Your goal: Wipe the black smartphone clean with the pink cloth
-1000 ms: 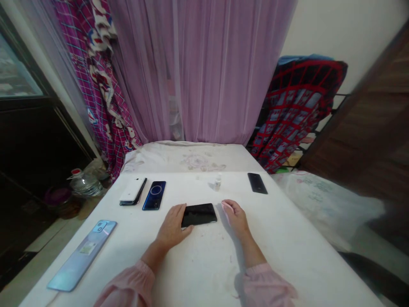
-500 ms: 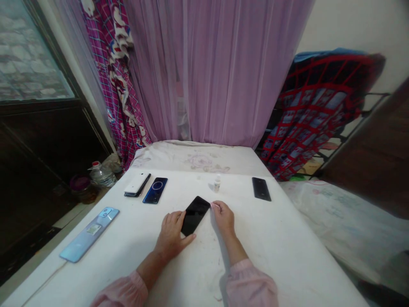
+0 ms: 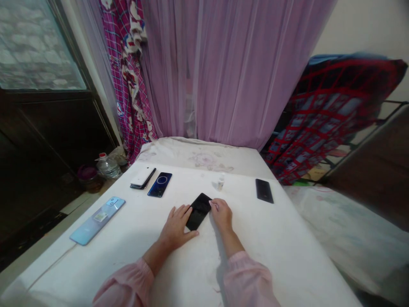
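A black smartphone [image 3: 198, 211] lies at a slant on the white cloth, its dark glossy face up. My left hand [image 3: 174, 226] steadies it, fingers along its left edge and thumb by its lower end. At the phone's upper right corner, my right hand [image 3: 222, 213] is closed in a pinch. Something small and pale shows at its fingertips, too small to name. Beyond the phone stands a small white bottle [image 3: 220, 182] with a label.
On the left lie a light blue phone [image 3: 97, 221] with a cable, a dark blue phone [image 3: 160, 185] and a stacked pair of phones [image 3: 142, 177]. Another black phone [image 3: 264, 190] rests on the right. A purple curtain [image 3: 236, 76] hangs behind the table.
The view has shifted slightly. My left hand keeps hold of the smartphone, and my right hand's fingertips have moved slightly inward over its upper right corner.
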`<state>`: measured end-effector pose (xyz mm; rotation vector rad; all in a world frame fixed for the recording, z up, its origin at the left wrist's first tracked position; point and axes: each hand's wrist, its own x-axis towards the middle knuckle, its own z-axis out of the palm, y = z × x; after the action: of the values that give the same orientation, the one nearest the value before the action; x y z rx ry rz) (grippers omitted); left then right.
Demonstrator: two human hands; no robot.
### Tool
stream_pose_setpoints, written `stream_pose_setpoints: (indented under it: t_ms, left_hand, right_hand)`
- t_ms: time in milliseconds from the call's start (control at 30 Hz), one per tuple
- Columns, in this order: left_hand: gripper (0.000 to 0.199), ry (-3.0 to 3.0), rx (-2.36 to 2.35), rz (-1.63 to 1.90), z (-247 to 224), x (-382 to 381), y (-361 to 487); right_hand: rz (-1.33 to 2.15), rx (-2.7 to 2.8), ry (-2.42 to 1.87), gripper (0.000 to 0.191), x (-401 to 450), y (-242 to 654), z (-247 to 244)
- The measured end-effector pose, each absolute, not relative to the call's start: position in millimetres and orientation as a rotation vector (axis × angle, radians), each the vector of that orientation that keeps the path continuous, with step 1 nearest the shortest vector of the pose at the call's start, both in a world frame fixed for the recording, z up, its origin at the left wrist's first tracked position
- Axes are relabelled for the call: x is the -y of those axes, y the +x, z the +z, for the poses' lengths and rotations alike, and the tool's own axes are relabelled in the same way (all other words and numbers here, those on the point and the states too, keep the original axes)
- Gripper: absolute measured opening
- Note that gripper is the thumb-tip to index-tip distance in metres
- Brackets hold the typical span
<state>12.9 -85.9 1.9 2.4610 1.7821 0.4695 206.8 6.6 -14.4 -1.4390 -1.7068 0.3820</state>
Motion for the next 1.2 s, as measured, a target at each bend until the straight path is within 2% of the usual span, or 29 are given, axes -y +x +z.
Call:
stream_pose_setpoints:
  t_ms: [167, 467, 833, 1200]
  left_hand:
    - [0.078, 2.447, -1.782, 0.461, 5.5, 86.3, 14.0]
    - [0.073, 2.519, -1.716, 0.459, 3.3, 85.2, 10.7]
    - [0.061, 2.581, -1.675, 0.520, -5.9, 82.1, 9.4]
    - [0.055, 2.624, -1.661, 0.512, -5.6, 80.6, 9.3]
  right_hand:
    - [0.348, 1.704, -1.420, 0.026, 9.0, 202.9, -19.4]
    - [0.272, 1.629, -1.728, 0.026, -2.2, 188.9, -4.0]
    - [0.491, 1.724, -1.441, 0.023, 12.8, 202.8, -13.2]
    - [0.378, 1.829, -1.591, 0.018, -16.3, 189.6, 0.9]
